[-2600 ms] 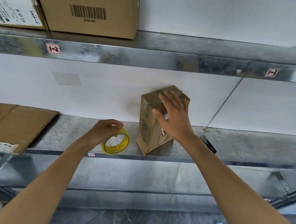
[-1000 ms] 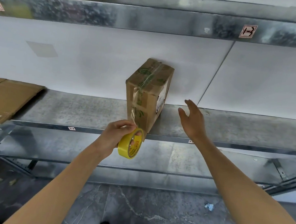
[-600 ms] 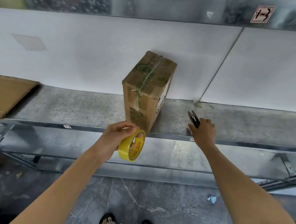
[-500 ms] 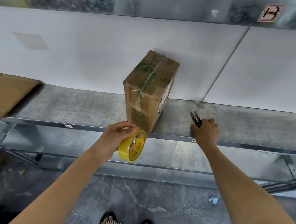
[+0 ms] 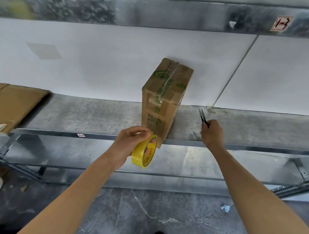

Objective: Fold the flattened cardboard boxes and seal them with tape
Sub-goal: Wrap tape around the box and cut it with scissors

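A taped cardboard box [image 5: 164, 99] stands upright on its narrow end in the middle of the frame, on the metal shelf [image 5: 93, 114], its back against the white wall [image 5: 108, 61]. Clear tape runs along its top and down its front face. The left hand [image 5: 129, 142], just below the box's lower front corner, has its fingers curled round a yellow tape roll [image 5: 144, 154] held in front of the shelf edge. To the right of the box, the right hand [image 5: 212, 134] grips small black snips [image 5: 203, 118], blades pointing up and away. Flattened cardboard [image 5: 9, 103] lies at the left edge on the same shelf.
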